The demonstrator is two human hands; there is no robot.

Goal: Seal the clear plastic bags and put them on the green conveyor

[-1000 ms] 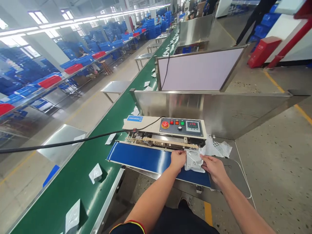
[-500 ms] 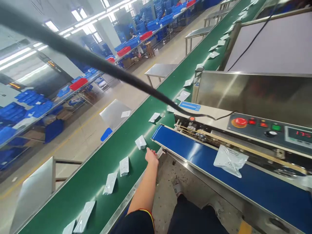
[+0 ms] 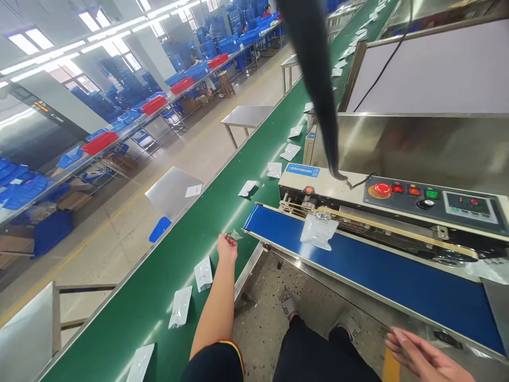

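My left hand [image 3: 227, 246] is over the green conveyor belt [image 3: 175, 241], its fingers drawn together. A small, pale, see-through shape shows at its fingertips, too unclear to name. Several white pouches lie on this belt, one [image 3: 203, 274] just left of my forearm and another [image 3: 247, 188] farther up. At the lower right, my right hand [image 3: 409, 347] is below the blue belt [image 3: 369, 276], thumb and fingers pressed together; what they hold, if anything, is too small to tell. A white pouch [image 3: 319, 231] lies on the blue belt against the sealing machine's guide.
The sealing machine [image 3: 409, 154], with its lit buttons and display, stands behind the blue belt. A dark cable [image 3: 318, 79] hangs across the upper middle. Metal tables [image 3: 250, 115] stand beyond the green belt. Farther off are blue and red bins and people.
My left hand has moved left over the green belt, and the pouch beside it no longer shows whole. My right hand has come into view. The pouch on the blue belt is farther left.
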